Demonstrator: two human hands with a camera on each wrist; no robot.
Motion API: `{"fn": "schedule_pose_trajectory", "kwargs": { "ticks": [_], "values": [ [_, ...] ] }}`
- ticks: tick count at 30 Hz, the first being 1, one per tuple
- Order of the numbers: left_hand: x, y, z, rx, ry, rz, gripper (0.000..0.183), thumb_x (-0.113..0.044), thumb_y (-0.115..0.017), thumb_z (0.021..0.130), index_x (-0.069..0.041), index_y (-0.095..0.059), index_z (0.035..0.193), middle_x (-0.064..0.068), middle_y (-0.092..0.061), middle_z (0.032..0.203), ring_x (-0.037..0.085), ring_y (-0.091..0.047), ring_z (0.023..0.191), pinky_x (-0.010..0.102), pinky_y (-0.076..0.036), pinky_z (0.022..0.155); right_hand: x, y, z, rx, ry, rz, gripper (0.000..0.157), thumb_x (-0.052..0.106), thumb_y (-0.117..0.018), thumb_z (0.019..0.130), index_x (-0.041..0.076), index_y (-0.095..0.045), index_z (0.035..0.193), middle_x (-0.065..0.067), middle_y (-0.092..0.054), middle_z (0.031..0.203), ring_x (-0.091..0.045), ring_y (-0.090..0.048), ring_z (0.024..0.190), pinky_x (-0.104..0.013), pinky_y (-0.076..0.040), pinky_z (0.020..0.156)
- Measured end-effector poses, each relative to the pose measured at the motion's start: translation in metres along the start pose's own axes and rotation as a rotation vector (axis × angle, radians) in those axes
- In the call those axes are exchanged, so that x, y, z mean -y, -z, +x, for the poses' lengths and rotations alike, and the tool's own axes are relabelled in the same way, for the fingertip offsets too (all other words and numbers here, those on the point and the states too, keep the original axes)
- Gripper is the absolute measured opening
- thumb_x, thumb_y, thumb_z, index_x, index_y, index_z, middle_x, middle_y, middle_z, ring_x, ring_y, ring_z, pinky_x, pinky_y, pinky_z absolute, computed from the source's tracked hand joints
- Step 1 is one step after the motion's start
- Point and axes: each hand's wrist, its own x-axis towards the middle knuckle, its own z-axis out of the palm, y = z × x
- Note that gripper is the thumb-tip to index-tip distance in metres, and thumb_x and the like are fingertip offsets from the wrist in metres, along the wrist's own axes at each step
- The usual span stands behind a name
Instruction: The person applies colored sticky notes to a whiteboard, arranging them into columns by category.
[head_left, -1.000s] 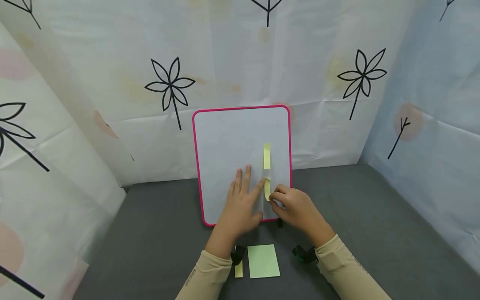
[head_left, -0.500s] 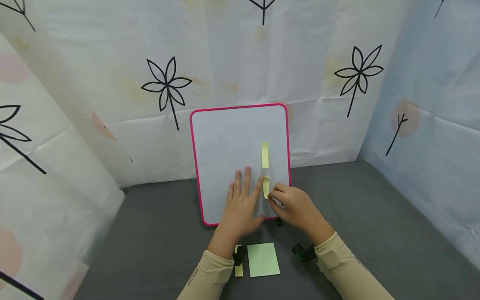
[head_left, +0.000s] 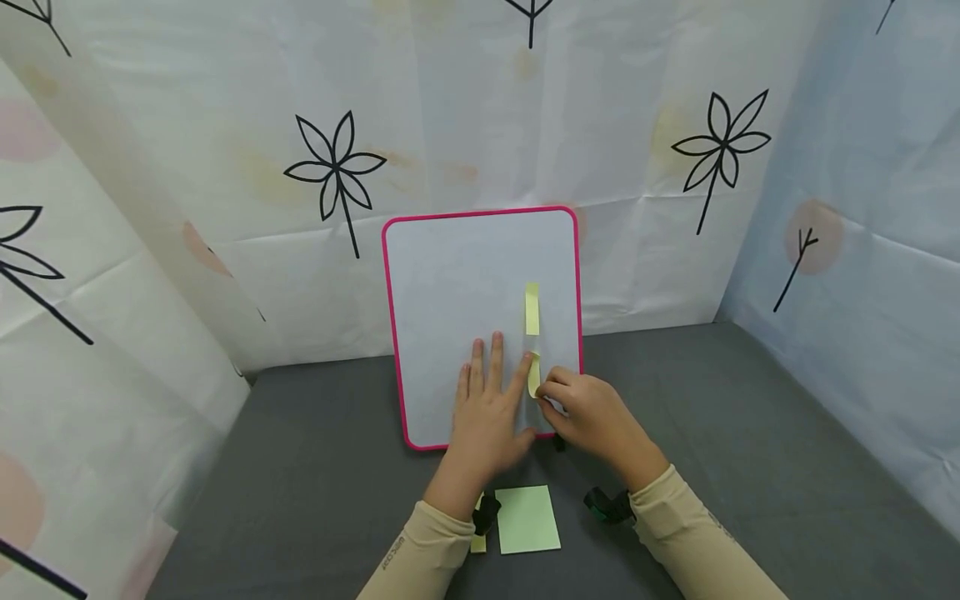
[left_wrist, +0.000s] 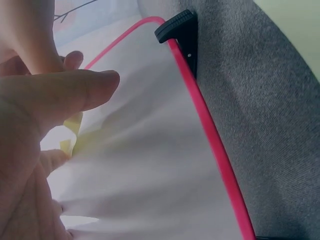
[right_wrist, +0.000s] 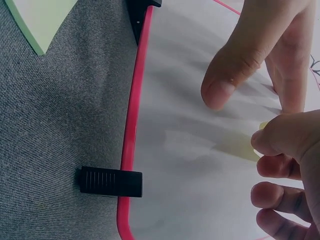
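A whiteboard (head_left: 457, 275) with a pink rim stands propped up in the head view. Two narrow yellow sticky-note strips are on its right part, an upper strip (head_left: 532, 308) and a lower strip (head_left: 534, 379). My left hand (head_left: 487, 417) lies on the board with straight, spread fingers, its index fingertip at the top of the lower strip. My right hand (head_left: 600, 421) pinches that strip's bottom end between thumb and fingers. In the left wrist view the lower strip (left_wrist: 74, 127) curves away from the board; the hands hide part of it.
On the grey table (head_left: 322, 500) lies a light green sticky-note pad (head_left: 528, 521). Beside it is another yellow strip (head_left: 478, 545), partly covered by the left wrist. Black feet (right_wrist: 111, 181) hold the board's lower edge. Patterned cloth walls (head_left: 465, 108) enclose the table.
My left wrist and palm have shifted slightly to the right, covering more of the strip on the table. The right hand keeps its pinch, and the head view has moved a little.
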Motion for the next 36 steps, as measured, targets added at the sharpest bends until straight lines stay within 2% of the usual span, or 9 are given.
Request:
{"fn": "schedule_pose_trajectory", "kwargs": {
  "ticks": [8, 16, 20, 29, 36],
  "values": [
    [-0.0035, -0.0022, -0.0003, -0.029, 0.017, -0.004, 0.112, -0.05, -0.088, 0.081, -0.03, -0.024, 0.171, 0.014, 0.006, 0.18, 0.042, 0.004, 0.166, 0.063, -0.019, 0.13, 0.0008, -0.0018, 0.0008, -0.024, 0.007, -0.009, 0.014, 0.0, -0.086, 0.083, 0.007, -0.079, 0.092, 0.001, -0.066, 0.086, -0.007, -0.055, 0.063, -0.025, -0.051, 0.058],
    [-0.0054, -0.0043, -0.0017, -0.068, 0.023, -0.008, 0.11, -0.05, -0.087, 0.082, -0.03, -0.025, 0.171, 0.015, 0.002, 0.18, 0.043, 0.001, 0.166, 0.066, -0.022, 0.128, 0.0003, -0.0011, 0.0005, -0.015, -0.002, -0.004, 0.011, 0.003, -0.085, 0.085, 0.008, -0.079, 0.092, -0.001, -0.067, 0.087, -0.008, -0.056, 0.062, -0.027, -0.051, 0.058],
    [-0.006, -0.0036, -0.0027, -0.087, 0.018, -0.002, 0.109, -0.05, -0.088, 0.081, -0.028, -0.029, 0.17, 0.017, -0.002, 0.18, 0.044, -0.003, 0.166, 0.067, -0.024, 0.127, -0.0005, -0.0018, -0.0003, -0.015, -0.028, -0.038, 0.01, 0.007, -0.084, 0.086, 0.008, -0.078, 0.094, -0.002, -0.07, 0.088, -0.009, -0.055, 0.06, -0.028, -0.051, 0.056],
    [-0.006, -0.0043, -0.0019, -0.065, 0.022, -0.008, 0.109, -0.049, -0.087, 0.082, -0.029, -0.027, 0.17, 0.016, 0.001, 0.18, 0.043, 0.001, 0.166, 0.066, -0.021, 0.129, 0.0005, -0.0024, -0.0011, 0.006, -0.106, -0.1, 0.022, 0.01, -0.075, 0.087, 0.004, -0.079, 0.108, -0.002, -0.07, 0.087, -0.009, -0.048, 0.055, -0.028, -0.047, 0.052],
    [-0.0064, -0.0027, -0.0014, -0.07, 0.018, -0.015, 0.11, -0.048, -0.089, 0.08, -0.029, -0.028, 0.17, 0.016, 0.001, 0.18, 0.043, 0.0, 0.166, 0.066, -0.022, 0.128, 0.0011, 0.0005, -0.0004, 0.042, -0.164, -0.112, 0.041, 0.01, -0.073, 0.088, 0.002, -0.074, 0.128, -0.003, -0.069, 0.084, -0.006, -0.042, 0.053, -0.023, -0.038, 0.048]
  ]
}}
